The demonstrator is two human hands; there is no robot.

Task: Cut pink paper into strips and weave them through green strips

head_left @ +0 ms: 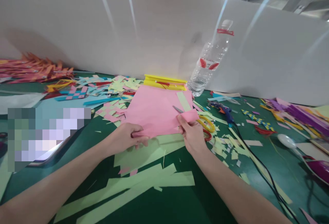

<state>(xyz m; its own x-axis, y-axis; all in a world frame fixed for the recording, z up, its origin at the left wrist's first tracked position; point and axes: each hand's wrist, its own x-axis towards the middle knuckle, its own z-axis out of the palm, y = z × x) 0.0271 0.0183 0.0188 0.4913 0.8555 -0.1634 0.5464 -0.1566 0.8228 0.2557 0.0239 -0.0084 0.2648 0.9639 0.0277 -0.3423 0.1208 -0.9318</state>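
Nearest us, pale green paper strips (138,183) lie on the green surface (180,200). Beyond them, our left fingers (140,138) and right fingers (183,123) pinch the near edge of the large pink paper (156,109) at opposite sides, its sheet stretching between and beyond them. Smaller scissors (207,124) lie beside our right hand (194,135).

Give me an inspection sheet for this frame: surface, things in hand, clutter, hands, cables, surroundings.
Surface: green tabletop, largely scattered with paper.
Things in hand: pink sheet, its right corner folded over.
Clutter: pale green strips, scissors by the right hand, glue gun further right.
Hands: left hand pinches the near edge; right hand holds the folded part.
Cables: black cord runs from the glue gun towards the near edge.
Surroundings: white partition behind, plastic bottle tilted; other people, nothing seen.
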